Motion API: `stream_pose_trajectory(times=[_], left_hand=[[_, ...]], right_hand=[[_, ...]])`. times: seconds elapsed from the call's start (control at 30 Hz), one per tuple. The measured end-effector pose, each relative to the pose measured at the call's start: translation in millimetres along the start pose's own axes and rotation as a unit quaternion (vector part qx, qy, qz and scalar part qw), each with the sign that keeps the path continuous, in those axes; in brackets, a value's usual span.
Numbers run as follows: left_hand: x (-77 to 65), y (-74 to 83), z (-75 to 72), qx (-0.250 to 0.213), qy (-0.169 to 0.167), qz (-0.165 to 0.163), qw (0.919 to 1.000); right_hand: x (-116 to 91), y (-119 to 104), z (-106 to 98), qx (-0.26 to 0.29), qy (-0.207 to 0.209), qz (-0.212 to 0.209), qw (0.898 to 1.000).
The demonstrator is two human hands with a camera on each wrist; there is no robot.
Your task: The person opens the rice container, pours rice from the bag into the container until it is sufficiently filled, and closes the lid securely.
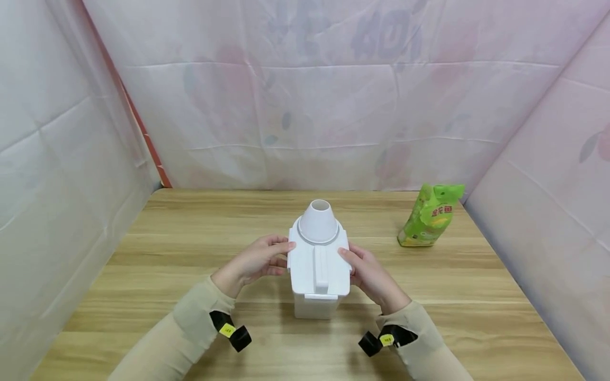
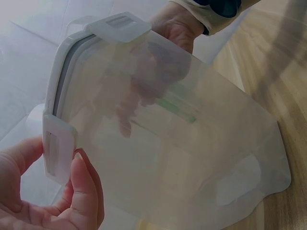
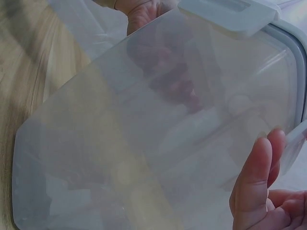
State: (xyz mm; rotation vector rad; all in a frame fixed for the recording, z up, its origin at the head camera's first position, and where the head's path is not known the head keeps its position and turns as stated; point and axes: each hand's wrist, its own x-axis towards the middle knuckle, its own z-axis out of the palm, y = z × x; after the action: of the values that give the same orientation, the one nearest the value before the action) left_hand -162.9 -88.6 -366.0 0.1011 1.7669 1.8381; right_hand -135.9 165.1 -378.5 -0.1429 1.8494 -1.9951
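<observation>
Pale printed sheets [image 1: 333, 106] are hanging at the back and both sides, w/ a wood-grain tbl [image 1: 190, 222] filling the space btwn. Mid-tbl, a white container [image 1: 303, 267] w/ cloudy see-thru walls is standing upright, its lid [image 1: 336, 280] sitting on top. Beige sleeves [image 1: 167, 328] are reaching in from the near side. A green bag [image 1: 429, 217] is standing far R, well apart from the container.

L hand [image 1: 259, 259] is pinching the container's L side up at the lid: thumb pressing the lid edge, fingertips curling in at the lower edge of the L clip [image 2: 58, 149], so the clip's sitting right btwn thumb & fingers, gap narrow. R hand [image 1: 374, 275] is gripping opp. side, thumb resting on the lid, fingers bending only a little & touching the R clip [image 3: 293, 148], which is looking tilted outward. From above, the lid's hiding most of the R fingers.

A cone [image 1: 318, 225] is rising from the lid's far end; a raised bar [image 1: 321, 267] is running toward the near edge, btwn both thumbs & approx. in line w/ the front clip [image 1: 320, 297].
</observation>
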Motion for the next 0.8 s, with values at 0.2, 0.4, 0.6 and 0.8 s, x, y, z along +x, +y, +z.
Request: stream_pose_trajectory(times=[0.2,0.4,0.6,0.8], left_hand=[[-1.0,-0.3,1.8,-0.005,-0.001,0.002,1.0000],[-1.0,-1.0,2.0,-0.005,-0.002,0.006,1.0000],[-1.3,-2.5,1.3,-0.007,-0.007,0.009,0.9999],[-1.3,-1.9,1.2,-0.010,-0.008,0.009,0.9999]], right_hand=[[-0.6,0.8,0.2,-0.002,0.000,-0.002,1.000],[-0.7,-0.1,1.2,-0.003,0.009,0.004,1.000],[-1.1,-0.7,2.1,-0.001,0.006,0.001,1.000],[-1.1,-0.5,2.4,0.002,0.004,-0.005,1.000]])
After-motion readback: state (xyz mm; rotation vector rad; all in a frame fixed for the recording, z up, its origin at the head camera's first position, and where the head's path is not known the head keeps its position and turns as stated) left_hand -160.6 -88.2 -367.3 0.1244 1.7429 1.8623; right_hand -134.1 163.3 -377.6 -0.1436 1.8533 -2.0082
